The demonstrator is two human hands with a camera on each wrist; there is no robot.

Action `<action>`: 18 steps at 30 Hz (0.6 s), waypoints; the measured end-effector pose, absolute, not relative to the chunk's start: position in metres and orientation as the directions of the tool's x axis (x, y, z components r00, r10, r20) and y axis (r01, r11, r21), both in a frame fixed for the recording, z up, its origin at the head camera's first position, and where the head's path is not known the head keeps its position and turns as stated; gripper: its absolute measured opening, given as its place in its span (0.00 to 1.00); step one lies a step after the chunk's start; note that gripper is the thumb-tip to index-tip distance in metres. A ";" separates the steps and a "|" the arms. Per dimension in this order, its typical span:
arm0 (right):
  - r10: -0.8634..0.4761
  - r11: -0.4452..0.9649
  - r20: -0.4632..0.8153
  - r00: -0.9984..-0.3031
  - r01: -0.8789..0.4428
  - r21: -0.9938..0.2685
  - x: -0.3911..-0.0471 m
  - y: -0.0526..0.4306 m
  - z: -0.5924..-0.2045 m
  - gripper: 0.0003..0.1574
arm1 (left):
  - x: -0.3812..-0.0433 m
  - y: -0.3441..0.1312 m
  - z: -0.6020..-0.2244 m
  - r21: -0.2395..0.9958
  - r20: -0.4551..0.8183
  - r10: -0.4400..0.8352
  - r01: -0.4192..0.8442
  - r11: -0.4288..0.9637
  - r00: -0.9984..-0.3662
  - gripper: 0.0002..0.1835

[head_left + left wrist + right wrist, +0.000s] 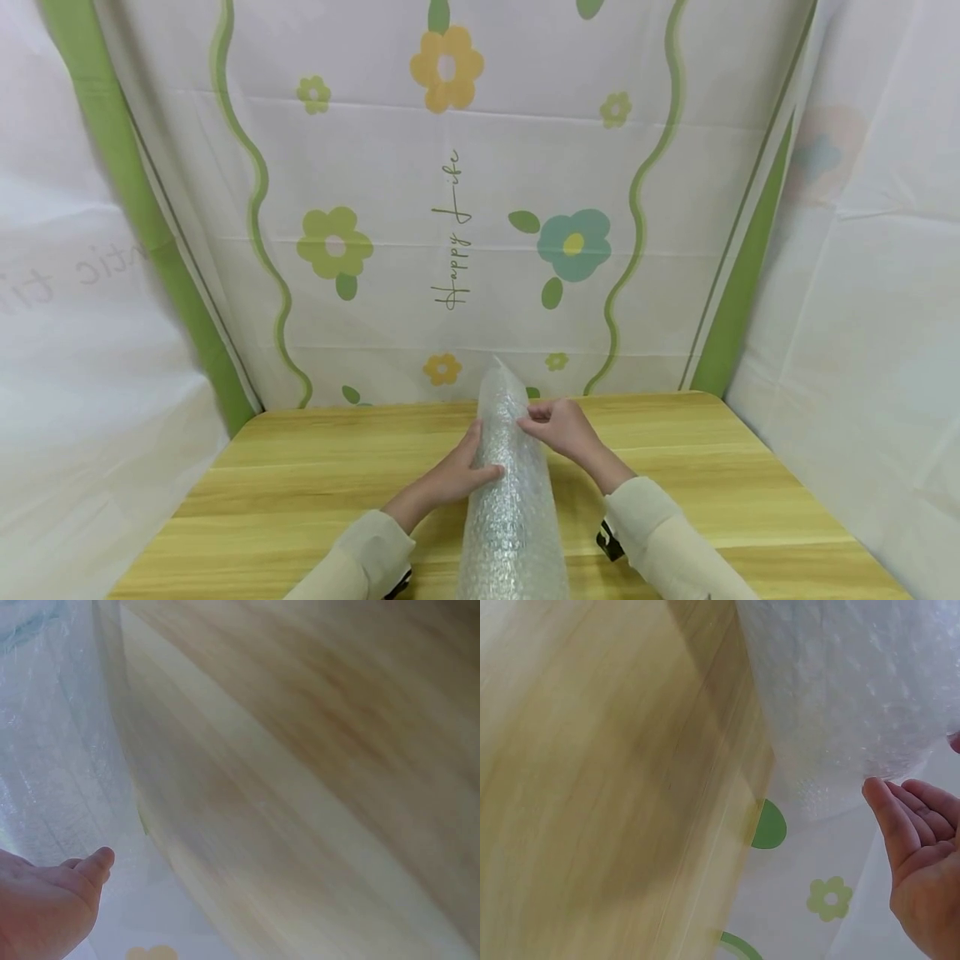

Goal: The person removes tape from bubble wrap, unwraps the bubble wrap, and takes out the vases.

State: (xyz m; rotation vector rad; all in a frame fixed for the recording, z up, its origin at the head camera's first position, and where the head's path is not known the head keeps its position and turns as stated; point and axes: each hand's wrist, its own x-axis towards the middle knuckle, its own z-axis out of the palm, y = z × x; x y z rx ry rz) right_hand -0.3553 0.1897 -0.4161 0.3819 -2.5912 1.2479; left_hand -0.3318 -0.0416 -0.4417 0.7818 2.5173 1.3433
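Note:
A long roll of clear bubble wrap (510, 517) extends away from the person along the middle of the table, with a pointed loose corner at its far end. On its left side rests the left hand (453, 468), thumb spread across the top and the fingers extended along the side. Opposite, at the upper right, the right hand (562, 429) pinches the edge of the wrap between thumb and fingers. In the right wrist view the fingers (907, 817) of that hand meet the lower edge of the bubble wrap (840, 690). Whatever lies inside the roll is hidden.
Under the roll is a wood-grain table (337, 450) with rounded far corners. A white flowered curtain (390, 167) hangs right behind its back edge, and white cloth panels (862, 333) close in both sides. A dark strap item (609, 542) shows beneath the right sleeve.

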 end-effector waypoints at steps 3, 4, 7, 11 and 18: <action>-0.134 0.584 0.311 -0.941 -0.329 -0.742 -0.356 0.191 -0.416 0.28 | -0.331 -0.042 -0.441 0.811 0.086 0.534 0.371 0.453 -0.841 0.55; -0.137 0.579 0.307 -0.942 -0.328 -0.747 -0.356 0.192 -0.416 0.29 | -0.330 -0.042 -0.440 0.811 0.088 0.535 0.373 0.452 -0.840 0.55; -0.137 0.575 0.300 -0.944 -0.322 -0.752 -0.355 0.192 -0.415 0.32 | -0.328 -0.043 -0.439 0.813 0.096 0.537 0.377 0.444 -0.838 0.54; -0.145 0.584 0.291 -0.946 -0.320 -0.746 -0.355 0.191 -0.413 0.34 | -0.327 -0.043 -0.438 0.810 0.098 0.539 0.382 0.445 -0.837 0.54; -0.168 0.611 0.288 -0.943 -0.329 -0.720 -0.357 0.188 -0.408 0.37 | -0.328 -0.044 -0.440 0.807 0.082 0.541 0.375 0.457 -0.837 0.55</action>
